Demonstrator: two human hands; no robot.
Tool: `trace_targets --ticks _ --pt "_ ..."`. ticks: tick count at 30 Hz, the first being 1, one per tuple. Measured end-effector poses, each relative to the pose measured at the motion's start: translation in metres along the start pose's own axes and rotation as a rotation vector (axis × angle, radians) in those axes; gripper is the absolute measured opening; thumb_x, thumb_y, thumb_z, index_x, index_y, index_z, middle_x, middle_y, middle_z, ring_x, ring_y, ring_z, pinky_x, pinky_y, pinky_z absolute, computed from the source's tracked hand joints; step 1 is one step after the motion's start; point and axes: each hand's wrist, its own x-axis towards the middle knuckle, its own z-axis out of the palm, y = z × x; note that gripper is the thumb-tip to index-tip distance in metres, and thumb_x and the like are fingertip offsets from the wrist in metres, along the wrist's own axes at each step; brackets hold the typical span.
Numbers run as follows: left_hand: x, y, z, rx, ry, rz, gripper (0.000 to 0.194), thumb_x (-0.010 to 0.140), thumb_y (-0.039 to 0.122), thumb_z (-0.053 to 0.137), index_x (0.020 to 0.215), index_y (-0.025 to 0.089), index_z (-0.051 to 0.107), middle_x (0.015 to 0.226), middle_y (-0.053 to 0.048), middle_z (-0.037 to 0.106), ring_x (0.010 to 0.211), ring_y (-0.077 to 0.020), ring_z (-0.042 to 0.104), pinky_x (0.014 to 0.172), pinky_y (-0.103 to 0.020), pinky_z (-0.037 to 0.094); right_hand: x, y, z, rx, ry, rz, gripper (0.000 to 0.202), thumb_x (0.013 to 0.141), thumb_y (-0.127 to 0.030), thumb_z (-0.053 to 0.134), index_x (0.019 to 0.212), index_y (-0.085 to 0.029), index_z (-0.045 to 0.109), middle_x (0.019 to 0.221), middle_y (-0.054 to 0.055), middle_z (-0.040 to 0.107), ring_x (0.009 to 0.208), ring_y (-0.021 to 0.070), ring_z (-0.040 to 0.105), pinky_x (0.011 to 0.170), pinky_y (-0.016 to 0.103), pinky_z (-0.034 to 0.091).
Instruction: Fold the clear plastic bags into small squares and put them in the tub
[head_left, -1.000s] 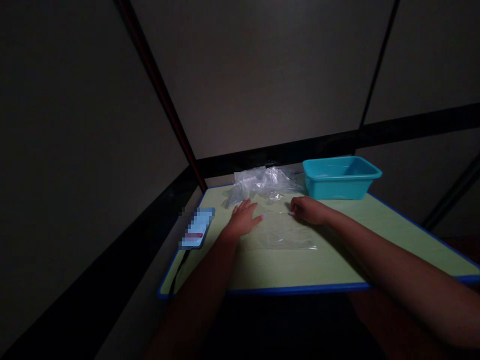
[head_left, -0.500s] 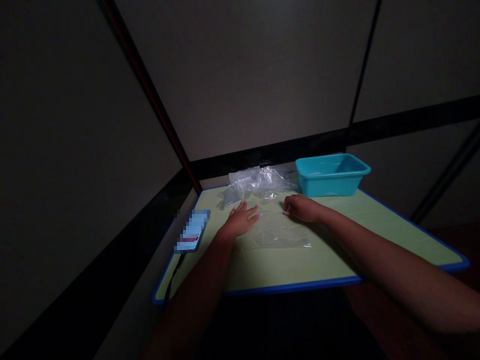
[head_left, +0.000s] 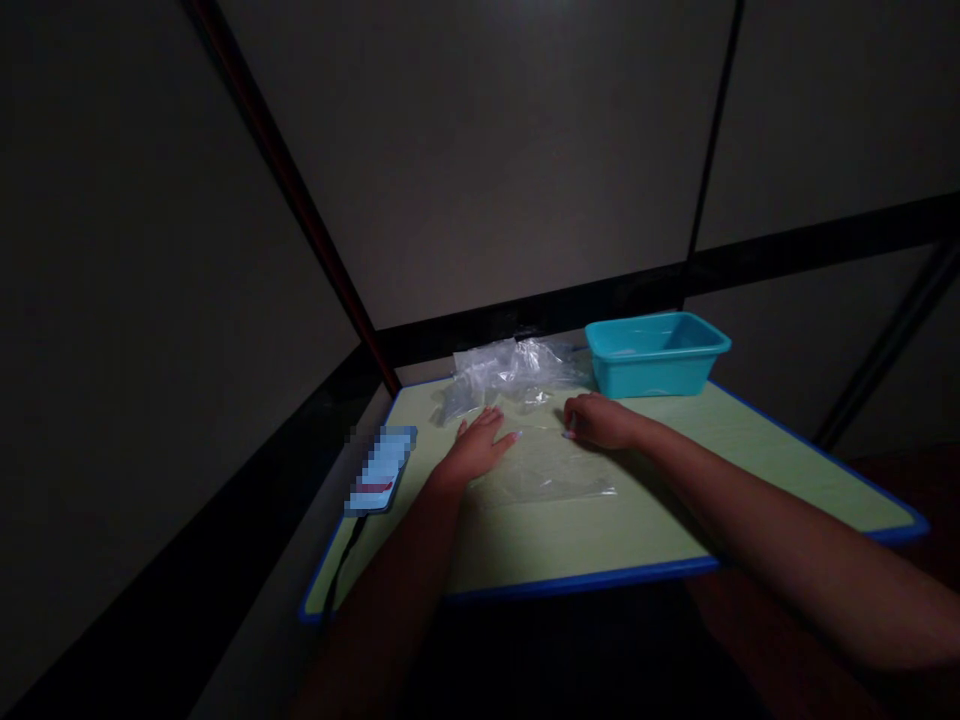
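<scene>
A clear plastic bag (head_left: 559,475) lies flat on the table, its lower edge catching the light. My left hand (head_left: 478,446) rests flat at the bag's upper left, thumb stretched out and fingers spread. At the upper right edge, my right hand (head_left: 596,420) has its fingers pinched together on the bag; the exact grip is partly hidden by the curled fingers. Behind both hands sits a crumpled heap of clear plastic bags (head_left: 510,372).
An open turquoise basin (head_left: 654,378) stands at the back right of the blue-edged table (head_left: 570,550). A phone (head_left: 382,470) with a black strap lies along the left edge. Walls (head_left: 480,180) close in behind and on the left.
The view has shifted slightly, so everything sits a little further left and lower. My left hand's fingers look a bit closer together; my right hand keeps its pinch at the bag's edge.
</scene>
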Motion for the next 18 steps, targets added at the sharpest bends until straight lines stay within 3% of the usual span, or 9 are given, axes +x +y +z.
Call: trace_targets --ticks 7,18 --pt "0.0034 -0.0037 0.0034 -0.073 0.116 0.086 0.044 0.089 0.04 0.045 0.126 0.017 0.053 0.138 -0.01 0.046 0.132 -0.0222 0.032 0.108 -0.042 0.024 -0.0009 -0.0017 -0.0011 0.02 0.0 0.022 0.019 0.075 -0.029 0.064 0.09 -0.017 0.062 0.087 0.007 0.064 0.083 0.0179 0.056 0.073 0.024 0.037" --pt "0.0031 -0.0005 -0.003 -0.129 0.302 0.145 0.035 0.087 0.034 0.05 0.116 0.018 0.06 0.127 -0.009 0.056 0.119 -0.0205 0.049 0.104 -0.037 0.035 -0.0008 -0.0008 -0.0005 0.019 0.004 0.018 0.021 0.079 -0.034 0.061 0.091 -0.018 0.062 0.09 0.008 0.063 0.085 0.0188 0.055 0.07 0.024 0.038"
